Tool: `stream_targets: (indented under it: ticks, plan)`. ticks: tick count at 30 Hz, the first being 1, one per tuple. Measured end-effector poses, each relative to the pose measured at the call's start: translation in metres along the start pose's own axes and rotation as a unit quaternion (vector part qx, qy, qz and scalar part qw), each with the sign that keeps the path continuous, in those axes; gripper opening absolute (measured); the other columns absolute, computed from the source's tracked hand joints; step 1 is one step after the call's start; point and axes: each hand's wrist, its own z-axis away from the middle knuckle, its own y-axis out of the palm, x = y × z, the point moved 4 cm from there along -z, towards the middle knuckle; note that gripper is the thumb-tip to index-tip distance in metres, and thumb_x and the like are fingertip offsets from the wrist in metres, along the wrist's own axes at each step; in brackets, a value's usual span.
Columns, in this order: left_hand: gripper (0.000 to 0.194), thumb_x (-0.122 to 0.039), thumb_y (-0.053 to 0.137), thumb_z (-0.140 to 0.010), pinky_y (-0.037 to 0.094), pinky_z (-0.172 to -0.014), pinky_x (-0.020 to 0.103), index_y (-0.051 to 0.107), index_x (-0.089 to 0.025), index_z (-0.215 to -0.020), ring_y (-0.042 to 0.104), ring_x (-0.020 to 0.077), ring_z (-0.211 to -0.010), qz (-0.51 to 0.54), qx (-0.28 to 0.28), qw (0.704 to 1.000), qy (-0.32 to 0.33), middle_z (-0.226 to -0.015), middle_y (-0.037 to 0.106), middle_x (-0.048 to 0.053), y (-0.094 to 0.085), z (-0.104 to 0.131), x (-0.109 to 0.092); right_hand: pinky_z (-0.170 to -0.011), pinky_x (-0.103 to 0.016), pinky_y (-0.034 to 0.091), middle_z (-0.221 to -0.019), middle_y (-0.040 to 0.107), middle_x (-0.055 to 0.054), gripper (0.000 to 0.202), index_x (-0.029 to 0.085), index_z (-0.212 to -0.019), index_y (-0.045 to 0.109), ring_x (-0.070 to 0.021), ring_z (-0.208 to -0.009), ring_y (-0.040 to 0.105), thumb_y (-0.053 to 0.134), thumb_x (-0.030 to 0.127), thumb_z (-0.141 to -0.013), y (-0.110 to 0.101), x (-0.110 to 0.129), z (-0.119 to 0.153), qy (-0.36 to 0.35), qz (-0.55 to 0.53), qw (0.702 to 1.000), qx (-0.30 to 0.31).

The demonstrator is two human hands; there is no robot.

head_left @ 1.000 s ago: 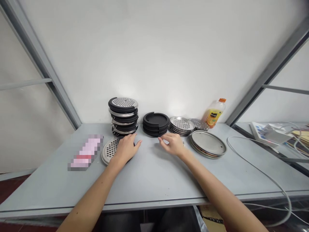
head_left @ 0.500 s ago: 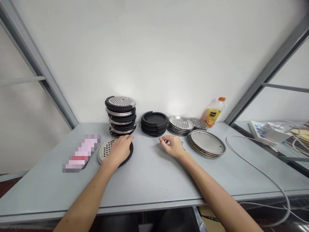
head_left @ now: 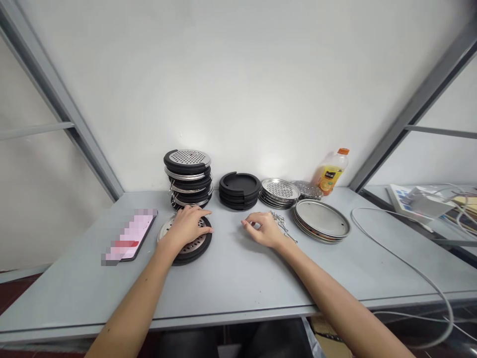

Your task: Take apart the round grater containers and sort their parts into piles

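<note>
- Left hand [head_left: 188,224] lies palm down, fingers spread, on a perforated steel disc [head_left: 186,237] seated in a black ring [head_left: 194,252], near the table's [head_left: 231,278] middle
- Right hand [head_left: 263,228] rests loosely curled, fingertips drawn together; whether it pinches anything, I cannot tell
- Wire clips [head_left: 281,224] lie just beside that hand
- The disc looks thin, stiff, light and likely slippery; I judge the rim the best hold, the ring grippier
- Behind: a stack of assembled discs [head_left: 188,179], black rings [head_left: 239,190], perforated discs [head_left: 279,193], plain plates [head_left: 321,221]
- A phone [head_left: 128,236] lies to the left, a bottle [head_left: 331,173] stands by the wall
</note>
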Motion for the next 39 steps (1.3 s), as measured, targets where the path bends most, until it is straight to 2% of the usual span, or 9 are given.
stream_targets:
  ticks: [6,10,17,21,24,27,29,34,39]
  plan:
    - [0.065,-0.064,0.066,-0.069,0.044,-0.091,0.044,0.066,-0.02,-0.117,0.053,0.0354,-0.108,-0.017,-0.024,0.997,-0.066,-0.114,0.064,0.012,0.008,-0.001,-0.012,-0.077,-0.031,0.051,-0.088,0.07,-0.007,0.016,0.02,-0.089,0.069,-0.0185,-0.081,0.064,0.058,0.03,-0.084,0.014,0.032,0.003,-0.106,-0.084,0.99,0.043]
    - [0.057,-0.062,0.059,-0.076,0.045,-0.087,0.04,0.068,-0.018,-0.111,0.055,0.034,-0.105,-0.029,-0.06,0.99,-0.122,-0.11,0.066,0.014,0.017,-0.001,-0.018,-0.096,-0.041,0.047,-0.122,0.063,-0.013,0.05,0.02,-0.113,0.066,-0.0269,-0.113,0.058,0.074,0.047,-0.071,0.022,0.047,0.006,-0.178,-0.091,0.978,0.055]
    - [0.052,-0.057,0.056,-0.081,0.047,-0.081,0.04,0.067,-0.017,-0.112,0.06,0.0333,-0.1,0.042,-0.089,0.982,-0.164,-0.1,0.071,0.013,0.021,-0.004,-0.014,-0.101,-0.038,0.045,-0.118,0.068,-0.008,0.045,0.021,-0.115,0.066,-0.0235,-0.118,0.057,0.071,0.045,-0.078,0.033,0.055,0.01,-0.233,-0.085,0.959,0.136]
    - [0.045,-0.053,0.052,-0.086,0.046,-0.089,0.039,0.067,-0.017,-0.109,0.062,0.0291,-0.102,0.15,-0.106,0.977,-0.112,-0.105,0.07,0.012,0.011,-0.004,-0.012,-0.098,-0.041,0.048,-0.114,0.07,-0.008,0.045,0.021,-0.116,0.067,-0.0249,-0.116,0.059,0.071,0.044,-0.078,0.027,0.051,0.008,-0.228,-0.105,0.962,0.107]
    - [0.044,-0.051,0.046,-0.09,0.041,-0.1,0.038,0.066,-0.017,-0.111,0.059,0.026,-0.11,0.242,-0.115,0.963,-0.012,-0.115,0.067,0.01,-0.005,-0.001,-0.022,-0.096,-0.042,0.051,-0.107,0.073,-0.007,0.041,0.024,-0.114,0.069,-0.0253,-0.11,0.063,0.073,0.04,-0.077,0.017,0.043,0.005,-0.184,-0.15,0.97,0.043]
    - [0.05,-0.049,0.03,-0.097,0.041,-0.101,0.036,0.066,-0.018,-0.113,0.059,0.0233,-0.112,0.327,-0.054,0.937,0.114,-0.118,0.066,0.009,-0.016,0.005,-0.036,-0.091,-0.04,0.054,-0.104,0.074,-0.007,0.033,0.026,-0.106,0.073,-0.0252,-0.101,0.068,0.075,0.038,-0.075,0.005,0.031,0.001,-0.106,-0.196,0.975,-0.017]
    - [0.049,-0.051,0.035,-0.095,0.044,-0.098,0.036,0.066,-0.018,-0.116,0.059,0.0245,-0.112,0.348,-0.02,0.922,0.169,-0.12,0.066,0.01,-0.02,0.009,-0.043,-0.088,-0.039,0.055,-0.1,0.075,-0.006,0.026,0.027,-0.1,0.075,-0.0243,-0.095,0.07,0.074,0.037,-0.077,-0.003,0.022,0.0,-0.042,-0.215,0.974,-0.05]
    - [0.044,-0.046,0.06,-0.085,0.045,-0.098,0.037,0.063,-0.023,-0.122,0.06,0.0259,-0.113,0.332,0.001,0.929,0.162,-0.125,0.065,0.007,-0.014,0.011,-0.046,-0.084,-0.037,0.055,-0.094,0.076,-0.004,0.016,0.028,-0.093,0.076,-0.0224,-0.088,0.07,0.069,0.035,-0.08,-0.014,0.013,-0.002,0.05,-0.246,0.964,-0.09]
    - [0.043,-0.043,0.058,-0.086,0.048,-0.093,0.034,0.062,-0.023,-0.124,0.062,0.0242,-0.11,0.34,0.007,0.928,0.149,-0.125,0.065,0.005,-0.008,0.011,-0.045,-0.086,-0.038,0.053,-0.1,0.074,-0.005,0.03,0.026,-0.102,0.074,-0.0239,-0.094,0.068,0.078,0.032,-0.072,-0.017,0.021,-0.004,0.007,-0.237,0.97,-0.061]
